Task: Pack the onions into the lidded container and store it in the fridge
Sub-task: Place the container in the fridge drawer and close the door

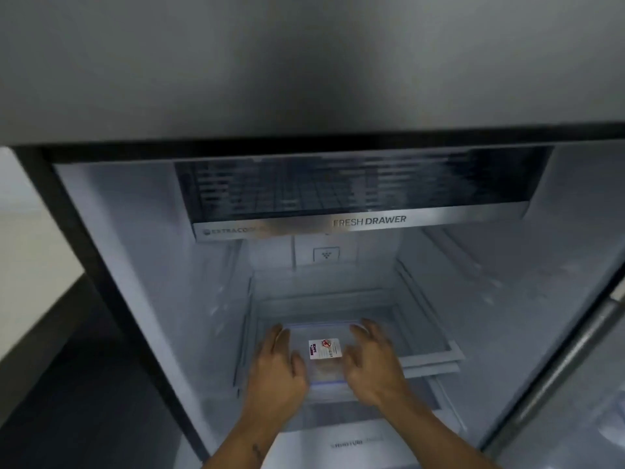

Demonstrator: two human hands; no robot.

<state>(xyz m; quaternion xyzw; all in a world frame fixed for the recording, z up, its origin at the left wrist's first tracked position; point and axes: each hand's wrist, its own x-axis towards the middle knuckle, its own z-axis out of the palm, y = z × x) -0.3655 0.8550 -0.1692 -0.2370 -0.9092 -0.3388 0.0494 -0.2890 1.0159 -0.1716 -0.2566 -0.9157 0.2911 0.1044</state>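
The clear lidded container point(324, 370), with a blue-edged lid and a white label, rests on a glass shelf point(436, 353) low inside the open fridge. My left hand point(275, 370) grips its left side, fingers along the edge. On its right side lies my right hand point(372, 360), fingers spread and curled over the lid's edge. The onions inside show only as a pale blur through the lid.
Above the shelf sits a drawer front marked FRESH DRAWER point(368, 221). The fridge walls close in left and right. The open fridge door point(575, 384) stands at the right. A pale counter point(30, 265) lies to the left.
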